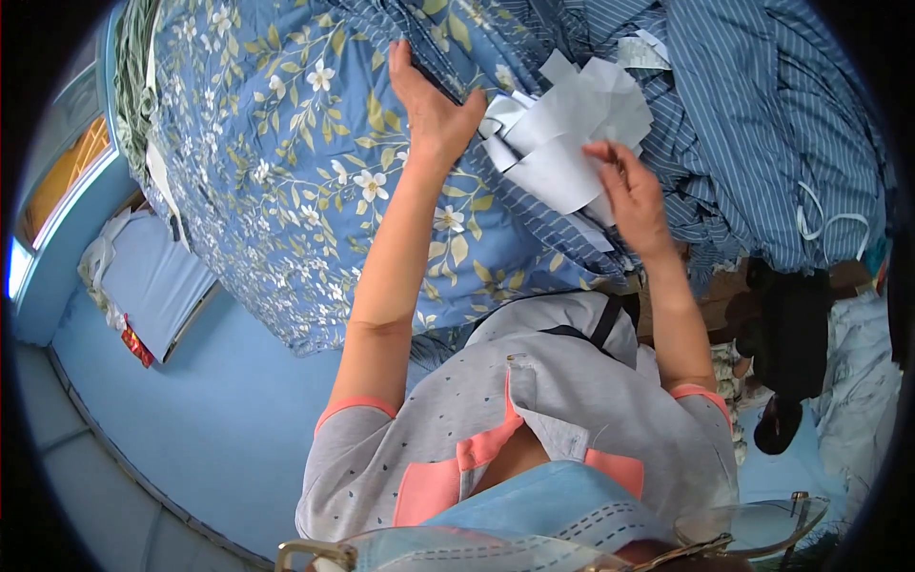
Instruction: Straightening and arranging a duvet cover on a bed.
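Note:
My left hand [434,119] lies open on the blue floral cloth [315,191], its thumb spread away from the fingers. Right beside that thumb is a loose, curling bundle of white paper-like strips [567,143]. My right hand [631,200] is at the right side of the bundle, fingers bent and slightly apart, with the fingertips over or against the strips. Whether the fingertips touch them is unclear. Under the strips runs a fold of blue striped cloth [553,221], next to the floral cloth.
More blue striped cloth [743,105] is heaped on the right, with a white cord loop [810,219] on it. At lower right a person in dark clothing [791,334] is near pale cloth [858,381]. A light-blue padded item [157,272] is on the left over the blue floor [191,419].

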The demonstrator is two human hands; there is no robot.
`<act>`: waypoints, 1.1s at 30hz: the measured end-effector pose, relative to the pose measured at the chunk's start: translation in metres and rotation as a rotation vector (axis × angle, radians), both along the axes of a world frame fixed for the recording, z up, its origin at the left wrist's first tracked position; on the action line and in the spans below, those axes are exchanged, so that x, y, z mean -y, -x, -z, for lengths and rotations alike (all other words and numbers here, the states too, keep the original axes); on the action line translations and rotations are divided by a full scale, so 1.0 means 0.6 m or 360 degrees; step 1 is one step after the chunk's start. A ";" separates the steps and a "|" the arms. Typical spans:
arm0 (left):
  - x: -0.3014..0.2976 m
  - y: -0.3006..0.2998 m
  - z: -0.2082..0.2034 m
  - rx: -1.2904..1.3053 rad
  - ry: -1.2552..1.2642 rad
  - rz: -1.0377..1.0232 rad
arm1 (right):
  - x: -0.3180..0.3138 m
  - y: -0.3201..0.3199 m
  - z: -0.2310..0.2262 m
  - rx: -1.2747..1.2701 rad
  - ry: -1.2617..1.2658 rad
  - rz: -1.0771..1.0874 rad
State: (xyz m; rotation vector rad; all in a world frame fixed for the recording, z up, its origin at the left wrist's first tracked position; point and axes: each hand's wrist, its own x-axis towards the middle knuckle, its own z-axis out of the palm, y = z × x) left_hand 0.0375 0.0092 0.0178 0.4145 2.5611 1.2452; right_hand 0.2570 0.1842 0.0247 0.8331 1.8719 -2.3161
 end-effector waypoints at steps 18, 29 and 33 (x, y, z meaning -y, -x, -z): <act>-0.053 0.008 -0.094 -0.0265 0.0357 0.1828 | 0.044 -0.111 -0.025 -0.0136 -0.0472 0.0364; 0.024 -0.081 -0.135 -0.0214 0.0626 0.1761 | 0.062 -0.125 -0.079 -0.0160 -0.0571 -0.0028; 0.019 -0.109 -0.151 -0.0274 0.0776 0.1856 | -0.013 -0.083 0.018 -0.0033 -0.1135 0.0202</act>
